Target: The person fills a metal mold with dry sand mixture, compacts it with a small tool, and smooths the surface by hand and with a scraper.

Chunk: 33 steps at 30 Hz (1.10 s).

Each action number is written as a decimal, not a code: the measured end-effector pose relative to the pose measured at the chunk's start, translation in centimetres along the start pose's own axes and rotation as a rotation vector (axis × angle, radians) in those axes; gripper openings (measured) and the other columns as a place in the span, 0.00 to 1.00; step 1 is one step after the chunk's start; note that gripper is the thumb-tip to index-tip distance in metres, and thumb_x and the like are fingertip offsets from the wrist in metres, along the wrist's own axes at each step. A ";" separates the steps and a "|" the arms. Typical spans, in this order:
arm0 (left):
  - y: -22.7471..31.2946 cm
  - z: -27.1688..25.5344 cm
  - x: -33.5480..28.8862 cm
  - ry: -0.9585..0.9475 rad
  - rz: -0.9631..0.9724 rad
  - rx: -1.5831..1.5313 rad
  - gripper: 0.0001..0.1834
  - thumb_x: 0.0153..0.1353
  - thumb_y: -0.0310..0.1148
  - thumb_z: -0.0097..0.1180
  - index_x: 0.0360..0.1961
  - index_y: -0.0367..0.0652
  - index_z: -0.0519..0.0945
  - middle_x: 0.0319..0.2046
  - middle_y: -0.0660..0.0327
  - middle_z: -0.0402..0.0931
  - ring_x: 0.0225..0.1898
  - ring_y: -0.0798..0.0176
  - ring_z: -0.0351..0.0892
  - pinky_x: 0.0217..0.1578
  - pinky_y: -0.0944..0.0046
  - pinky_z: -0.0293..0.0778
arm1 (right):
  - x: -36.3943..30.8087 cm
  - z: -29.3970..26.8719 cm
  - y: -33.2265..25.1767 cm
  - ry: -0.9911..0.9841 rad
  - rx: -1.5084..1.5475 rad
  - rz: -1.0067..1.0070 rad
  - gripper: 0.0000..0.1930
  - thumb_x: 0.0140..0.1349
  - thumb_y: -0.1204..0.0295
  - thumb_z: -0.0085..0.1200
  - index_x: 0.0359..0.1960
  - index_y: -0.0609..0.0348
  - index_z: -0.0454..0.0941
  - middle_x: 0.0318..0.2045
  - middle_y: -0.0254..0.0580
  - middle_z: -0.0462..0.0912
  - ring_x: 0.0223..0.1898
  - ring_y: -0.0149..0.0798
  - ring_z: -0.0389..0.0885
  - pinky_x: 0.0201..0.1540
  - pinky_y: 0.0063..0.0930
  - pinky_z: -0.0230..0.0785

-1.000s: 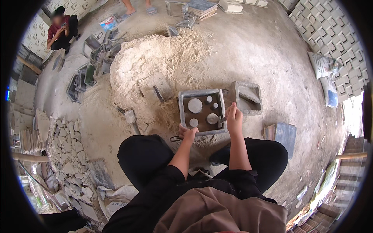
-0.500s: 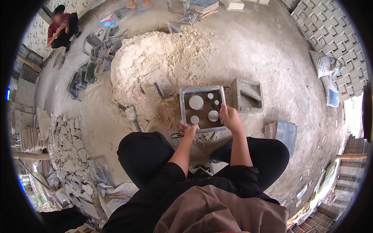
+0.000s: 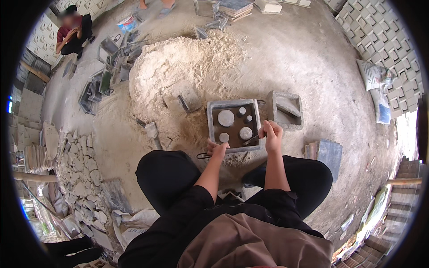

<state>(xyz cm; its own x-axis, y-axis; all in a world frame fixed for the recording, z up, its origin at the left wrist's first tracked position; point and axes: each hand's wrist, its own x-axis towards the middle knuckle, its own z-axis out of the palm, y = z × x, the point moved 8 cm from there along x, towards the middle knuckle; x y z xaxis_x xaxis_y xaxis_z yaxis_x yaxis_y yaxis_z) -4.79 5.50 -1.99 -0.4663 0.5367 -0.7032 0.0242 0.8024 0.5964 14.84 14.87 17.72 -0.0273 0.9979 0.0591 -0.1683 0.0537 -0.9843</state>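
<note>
Fingers (image 3: pixel 267 126) of the right hand (image 3: pixel 273 135) close round a small tool (image 3: pixel 251 140), hiding one end; its tip dips inside a square grey frame (image 3: pixel 232 103). The left hand (image 3: pixel 218 148) grips the near-left corner, some fingers out of sight. On the floor (image 3: pixel 286 67), the frame surrounds five round grey pieces (image 3: pixel 225 118), unequal in size.

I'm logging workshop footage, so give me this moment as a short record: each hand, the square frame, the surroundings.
left hand: left hand holds the near-left corner of the square grey frame
right hand: right hand grips a slim tool, its end inside the frame; contact below unclear
inside frame: five round pieces of differing sizes
right of frame: rectangular grey box with a slanting bar
beyond frame, leftward: pale powder heap
far left: crouching person in a dark red top
</note>
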 end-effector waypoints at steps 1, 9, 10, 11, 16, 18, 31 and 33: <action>-0.1 0.0 0.0 0.011 -0.019 0.014 0.58 0.32 0.38 0.58 0.61 0.46 0.34 0.59 0.46 0.39 0.58 0.41 0.41 0.55 0.47 0.50 | -0.2 -0.1 0.3 -0.004 -0.012 -0.007 0.17 0.56 0.74 0.43 0.08 0.59 0.62 0.08 0.32 0.63 0.11 0.24 0.56 0.15 0.20 0.48; -0.5 -0.1 0.5 0.015 0.000 -0.018 0.58 0.30 0.38 0.58 0.62 0.46 0.35 0.58 0.46 0.40 0.59 0.40 0.40 0.56 0.47 0.47 | -1.5 -1.8 -2.0 0.305 0.263 -0.187 0.18 0.51 0.77 0.39 0.05 0.56 0.53 0.07 0.30 0.56 0.11 0.24 0.50 0.17 0.21 0.48; -0.2 0.0 0.5 0.007 0.018 -0.032 0.58 0.30 0.38 0.58 0.62 0.46 0.35 0.58 0.46 0.39 0.59 0.40 0.39 0.57 0.47 0.47 | -1.9 -2.1 -1.1 0.323 0.251 -0.192 0.18 0.51 0.76 0.39 0.05 0.56 0.53 0.07 0.30 0.55 0.11 0.24 0.50 0.17 0.21 0.47; -0.5 -0.1 0.4 0.023 0.001 0.019 0.58 0.30 0.38 0.58 0.62 0.46 0.34 0.59 0.46 0.39 0.59 0.40 0.39 0.57 0.47 0.46 | -2.5 -2.5 0.4 0.341 0.240 -0.197 0.18 0.51 0.76 0.39 0.05 0.56 0.52 0.07 0.30 0.55 0.11 0.24 0.50 0.17 0.21 0.47; -0.6 -0.1 0.3 0.042 -0.046 0.034 0.58 0.30 0.37 0.57 0.62 0.46 0.34 0.59 0.47 0.39 0.59 0.40 0.38 0.56 0.47 0.47 | -2.7 -2.0 0.8 0.323 0.273 -0.106 0.18 0.52 0.76 0.39 0.05 0.56 0.52 0.07 0.31 0.54 0.12 0.24 0.50 0.16 0.21 0.41; -0.6 -0.2 0.2 0.039 -0.039 0.008 0.58 0.31 0.36 0.57 0.62 0.47 0.34 0.60 0.48 0.39 0.60 0.40 0.38 0.57 0.46 0.46 | -2.8 -0.9 -0.2 0.259 0.259 -0.124 0.20 0.56 0.75 0.39 0.06 0.56 0.53 0.07 0.30 0.55 0.12 0.24 0.51 0.18 0.21 0.45; -1.0 -0.3 1.4 0.094 -0.002 -0.078 0.44 0.42 0.39 0.51 0.61 0.47 0.46 0.60 0.48 0.42 0.60 0.39 0.38 0.57 0.45 0.43 | -4.1 0.8 0.6 0.224 0.090 -0.147 0.23 0.63 0.70 0.36 0.07 0.55 0.54 0.07 0.28 0.58 0.12 0.24 0.53 0.24 0.25 0.60; -1.3 -0.5 0.8 0.150 -0.040 -0.061 0.41 0.44 0.41 0.49 0.60 0.45 0.47 0.59 0.47 0.44 0.59 0.39 0.39 0.57 0.44 0.43 | -3.7 0.2 1.7 0.206 0.103 -0.057 0.23 0.63 0.69 0.35 0.07 0.56 0.55 0.07 0.28 0.58 0.12 0.24 0.54 0.24 0.25 0.60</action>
<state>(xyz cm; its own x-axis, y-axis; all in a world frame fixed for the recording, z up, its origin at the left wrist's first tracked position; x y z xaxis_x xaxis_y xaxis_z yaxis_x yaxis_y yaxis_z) -5.68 4.75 -3.14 -0.5926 0.4557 -0.6642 -0.0486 0.8028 0.5942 14.42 11.31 15.88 0.1845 0.9804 0.0684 -0.2636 0.1164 -0.9576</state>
